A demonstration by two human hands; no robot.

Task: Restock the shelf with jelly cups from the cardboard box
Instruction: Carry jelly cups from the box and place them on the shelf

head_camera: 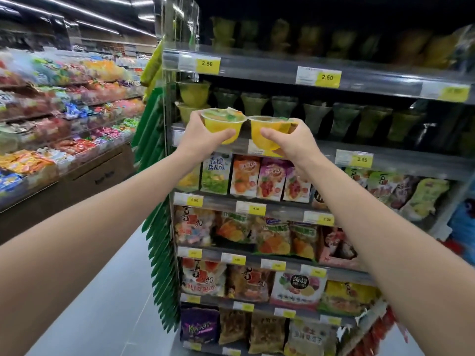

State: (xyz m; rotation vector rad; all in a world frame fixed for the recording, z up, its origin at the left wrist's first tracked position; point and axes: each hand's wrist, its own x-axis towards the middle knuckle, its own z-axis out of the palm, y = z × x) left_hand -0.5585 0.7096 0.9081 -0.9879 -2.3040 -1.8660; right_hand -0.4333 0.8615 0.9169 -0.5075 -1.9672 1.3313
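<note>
My left hand grips a yellow jelly cup from below and the side, with its sealed lid up. My right hand holds a second yellow jelly cup the same way. The two cups sit side by side with their rims nearly touching. Both are raised in front of the second shelf at its left end. Stacked yellow jelly cups stand on that shelf just behind my left hand. Rows of darker green cups fill the shelf to the right. The cardboard box is not in view.
Yellow price tags reading 2.50 line the shelf edges. Bags of jelly and snacks fill the lower shelves. A candy display runs along the left, across a grey aisle floor. Green hanging strips edge the shelf unit.
</note>
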